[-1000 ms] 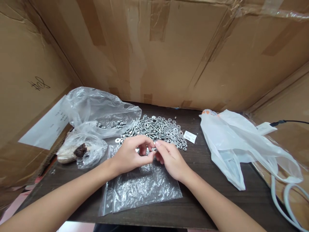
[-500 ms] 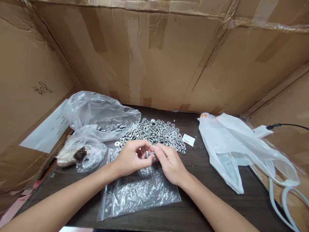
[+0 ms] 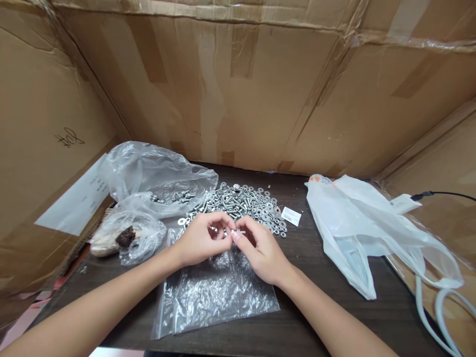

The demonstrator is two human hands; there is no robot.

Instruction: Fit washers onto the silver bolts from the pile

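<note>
My left hand and my right hand meet fingertip to fingertip, both in a pinch. Between the fingertips is a small silver bolt, its shank pointing right; the fingers cover part of it, and I cannot make out whether a nut or washer is on it. Just beyond the hands spreads a pile of bolts, nuts and flat washers. Beneath them lies a clear zip bag, flat on the dark table.
A large clear plastic bag with bolts stands at the back left, by a smaller crumpled bag. A white label lies right of the pile. Further right are a white plastic bag and a cable. Cardboard walls surround the table.
The right fingers have shifted and opened out a little, so the bolt's shank now shows between the fingertips. The left hand keeps its pinch almost in place.
</note>
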